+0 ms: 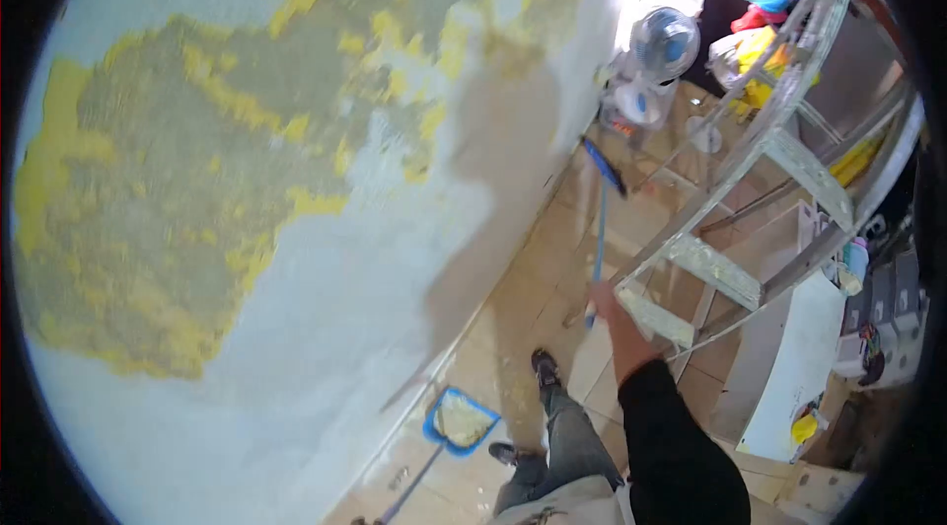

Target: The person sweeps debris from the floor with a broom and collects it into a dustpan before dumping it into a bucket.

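Our right hand (601, 300) is closed round the broom (601, 234) near the handle's end, bristles (605, 168) beside the wall (335, 298) (left hand unseen, grip unknown); we'd best keep strokes low, clear of the ladder (715, 268).

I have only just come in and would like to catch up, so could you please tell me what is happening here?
The person's right hand holds a light blue-handled broom, its bristled end towards the tiled floor. A blue dustpan containing pale debris sits beside the patchy white, yellow and grey wall. The left hand is out of view.
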Available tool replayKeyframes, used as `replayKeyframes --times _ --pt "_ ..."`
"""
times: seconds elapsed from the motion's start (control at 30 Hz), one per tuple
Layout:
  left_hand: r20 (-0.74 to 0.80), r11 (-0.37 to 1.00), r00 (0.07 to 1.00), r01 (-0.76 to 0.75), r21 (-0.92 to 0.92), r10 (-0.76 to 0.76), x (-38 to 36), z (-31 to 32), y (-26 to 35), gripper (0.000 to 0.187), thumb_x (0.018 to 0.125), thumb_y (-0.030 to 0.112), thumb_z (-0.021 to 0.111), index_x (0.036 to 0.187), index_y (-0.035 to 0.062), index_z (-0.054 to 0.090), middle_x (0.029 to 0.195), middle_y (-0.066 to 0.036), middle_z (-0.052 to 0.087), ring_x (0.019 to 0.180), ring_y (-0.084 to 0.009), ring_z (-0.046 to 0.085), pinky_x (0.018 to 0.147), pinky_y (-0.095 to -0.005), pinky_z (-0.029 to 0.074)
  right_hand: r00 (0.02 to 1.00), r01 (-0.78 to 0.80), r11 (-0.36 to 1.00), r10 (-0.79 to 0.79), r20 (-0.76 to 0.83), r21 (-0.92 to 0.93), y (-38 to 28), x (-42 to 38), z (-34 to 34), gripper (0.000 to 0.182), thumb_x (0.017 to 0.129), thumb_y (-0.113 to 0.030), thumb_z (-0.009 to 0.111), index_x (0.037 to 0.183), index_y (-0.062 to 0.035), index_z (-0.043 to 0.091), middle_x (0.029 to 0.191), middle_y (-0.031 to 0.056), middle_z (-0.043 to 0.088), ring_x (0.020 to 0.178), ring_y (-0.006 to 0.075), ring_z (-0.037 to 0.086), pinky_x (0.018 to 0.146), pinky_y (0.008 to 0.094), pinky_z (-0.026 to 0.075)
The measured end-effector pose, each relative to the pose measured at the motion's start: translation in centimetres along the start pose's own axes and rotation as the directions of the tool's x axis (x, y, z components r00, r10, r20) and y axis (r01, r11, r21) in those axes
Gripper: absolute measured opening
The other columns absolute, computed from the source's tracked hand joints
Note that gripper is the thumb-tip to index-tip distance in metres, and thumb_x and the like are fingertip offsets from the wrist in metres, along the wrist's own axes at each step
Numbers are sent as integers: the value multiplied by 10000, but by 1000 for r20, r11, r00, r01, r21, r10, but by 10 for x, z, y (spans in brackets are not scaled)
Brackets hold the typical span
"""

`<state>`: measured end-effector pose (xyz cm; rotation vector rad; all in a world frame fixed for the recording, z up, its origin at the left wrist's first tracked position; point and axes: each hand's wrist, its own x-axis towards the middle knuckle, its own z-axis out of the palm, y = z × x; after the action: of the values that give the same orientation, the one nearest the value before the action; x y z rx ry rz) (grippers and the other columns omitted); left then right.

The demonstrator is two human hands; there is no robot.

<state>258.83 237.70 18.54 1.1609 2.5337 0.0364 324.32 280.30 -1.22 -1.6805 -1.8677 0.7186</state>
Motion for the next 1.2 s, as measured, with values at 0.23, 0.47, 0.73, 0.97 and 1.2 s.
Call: replayKeyframes --times 0.23,0.47,0.73,0.97,1.2 --pt "82 953 997 28 -301 -4 -13 -5 37 410 777 237 593 1075 -36 528 1042 -201 559 986 -322 513 881 -384 389 843 411 820 -176 508 -397 -64 -78 -13 150 455 -258 690 518 -150 608 531 65 556 527 268 553 472 383 415" --pt "63 875 997 -5 -484 40 -12 -8 44 355 776 199 592 1037 -37 547 999 -190 577 951 -291 527 856 -355 407 783 92 880 226 579 -467 -192 -240 -61 104 609 -167 633 578 -73 601 698 77 570 695 224 576 576 350 430" --pt "-126 844 988 -147 -516 95 -20 -32 65 301 663 167 615 895 -22 585 840 -168 606 802 -296 583 726 -373 459 946 -91 994 68 317 59 -148 -219 -47 119 472 -108 641 506 -125 529 642 60 556 635 233 555 568 328 425" --pt "-172 903 967 -241 -356 190 -33 -28 50 196 653 157 647 801 29 622 809 -173 599 768 -322 575 685 -398 462 754 220 886 111 648 -407 -70 -55 5 130 481 -104 706 572 -167 638 643 96 591 649 261 591 603 381 465" --pt "-176 907 972 -210 -365 154 -86 -26 26 145 629 92 612 750 12 608 716 -159 555 683 -308 547 620 -391 453 522 676 675 -155 839 -297 -125 -178 51 99 492 -151 658 579 -105 645 640 98 613 619 285 599 518 396 450"
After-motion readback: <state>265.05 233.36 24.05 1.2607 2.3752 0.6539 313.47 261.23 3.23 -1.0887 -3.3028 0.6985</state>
